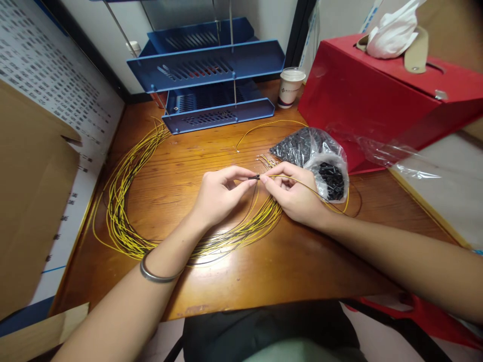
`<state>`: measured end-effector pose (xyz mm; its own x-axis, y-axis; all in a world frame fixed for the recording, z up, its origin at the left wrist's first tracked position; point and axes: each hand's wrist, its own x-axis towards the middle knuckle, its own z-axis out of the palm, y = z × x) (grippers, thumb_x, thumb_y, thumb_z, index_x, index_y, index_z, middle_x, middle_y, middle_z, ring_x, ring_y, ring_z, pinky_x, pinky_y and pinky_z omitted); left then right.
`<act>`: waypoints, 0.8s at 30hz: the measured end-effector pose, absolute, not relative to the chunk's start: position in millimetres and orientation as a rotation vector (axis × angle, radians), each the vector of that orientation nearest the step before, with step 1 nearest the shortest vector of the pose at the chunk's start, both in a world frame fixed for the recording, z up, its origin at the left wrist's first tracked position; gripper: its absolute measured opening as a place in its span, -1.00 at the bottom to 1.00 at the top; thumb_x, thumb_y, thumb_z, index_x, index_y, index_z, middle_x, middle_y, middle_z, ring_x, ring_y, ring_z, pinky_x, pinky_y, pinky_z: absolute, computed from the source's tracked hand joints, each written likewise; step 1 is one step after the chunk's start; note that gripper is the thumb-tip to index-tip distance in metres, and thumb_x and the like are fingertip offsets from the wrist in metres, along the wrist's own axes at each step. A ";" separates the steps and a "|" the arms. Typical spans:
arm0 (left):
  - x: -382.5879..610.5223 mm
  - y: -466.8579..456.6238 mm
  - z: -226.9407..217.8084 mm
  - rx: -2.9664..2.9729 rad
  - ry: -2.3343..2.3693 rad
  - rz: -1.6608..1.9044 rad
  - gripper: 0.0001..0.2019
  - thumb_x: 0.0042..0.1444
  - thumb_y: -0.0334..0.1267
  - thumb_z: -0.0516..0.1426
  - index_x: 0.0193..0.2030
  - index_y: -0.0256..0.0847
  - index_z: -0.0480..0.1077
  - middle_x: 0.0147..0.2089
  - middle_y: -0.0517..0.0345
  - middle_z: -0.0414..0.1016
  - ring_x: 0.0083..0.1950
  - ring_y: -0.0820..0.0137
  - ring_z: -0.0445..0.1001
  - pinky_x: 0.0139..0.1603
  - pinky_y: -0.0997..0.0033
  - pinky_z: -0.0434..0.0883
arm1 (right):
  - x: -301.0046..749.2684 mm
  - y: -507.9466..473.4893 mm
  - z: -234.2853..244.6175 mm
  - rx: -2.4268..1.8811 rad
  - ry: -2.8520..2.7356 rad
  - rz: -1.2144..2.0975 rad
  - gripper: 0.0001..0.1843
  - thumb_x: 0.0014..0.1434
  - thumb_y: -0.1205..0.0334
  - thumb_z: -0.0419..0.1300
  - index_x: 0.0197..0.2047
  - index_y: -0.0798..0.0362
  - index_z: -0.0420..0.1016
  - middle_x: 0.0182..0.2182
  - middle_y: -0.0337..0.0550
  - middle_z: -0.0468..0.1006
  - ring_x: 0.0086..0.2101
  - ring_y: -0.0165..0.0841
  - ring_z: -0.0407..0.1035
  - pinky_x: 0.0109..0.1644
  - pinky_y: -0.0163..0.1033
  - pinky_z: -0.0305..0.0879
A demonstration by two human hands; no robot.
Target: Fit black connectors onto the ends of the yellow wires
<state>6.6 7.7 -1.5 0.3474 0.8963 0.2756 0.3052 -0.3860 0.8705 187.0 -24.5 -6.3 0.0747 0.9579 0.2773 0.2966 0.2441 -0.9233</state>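
Observation:
Between thumb and fingertips, my left hand [222,193] pinches a small black connector housing [253,177]. Close beside it, my right hand [292,191] grips a thin yellow wire [298,180] near its end, at the mouth of the housing. Whether the wire's tip sits inside the housing cannot be made out. Under and around both hands lies a large loose coil of yellow and black wires [121,211]. Several bare metal wire ends [264,160] show just behind my right hand. A clear plastic bag [313,143] full of small black pieces [332,181] lies open beside that hand.
A blue tiered tray [222,118] stands at the back of the wooden table [211,294]. Right of it are a paper cup [290,88] and a red box [347,90] with white tissue on top. A cardboard sheet [33,196] borders the left side.

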 end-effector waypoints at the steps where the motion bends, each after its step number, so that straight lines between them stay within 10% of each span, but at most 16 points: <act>1: 6.5 7.7 -1.4 1.876 1.050 1.017 -0.80 0.14 -0.19 0.30 -0.17 -0.26 0.66 -0.27 0.03 0.71 -0.46 0.46 0.49 -0.42 0.49 0.38 | 187.2 -24.5 -6.2 -1.261 -1.441 0.778 -0.83 0.15 0.17 0.32 -0.38 0.09 0.50 -0.67 -0.41 0.22 -0.64 -0.55 0.05 -0.59 -0.34 -0.09; 24: 5.7 8.2 -1.3 1.898 1.087 1.012 -0.80 0.14 -0.17 0.30 -0.19 -0.25 0.65 -0.26 0.03 0.71 -0.43 0.43 0.53 -0.38 0.46 0.42 | 189.4 -22.9 -10.4 -1.257 -1.419 0.867 -0.85 0.18 0.17 0.26 -0.35 0.03 0.39 -0.66 -0.40 0.27 -0.64 -0.50 0.15 -0.55 -0.32 0.01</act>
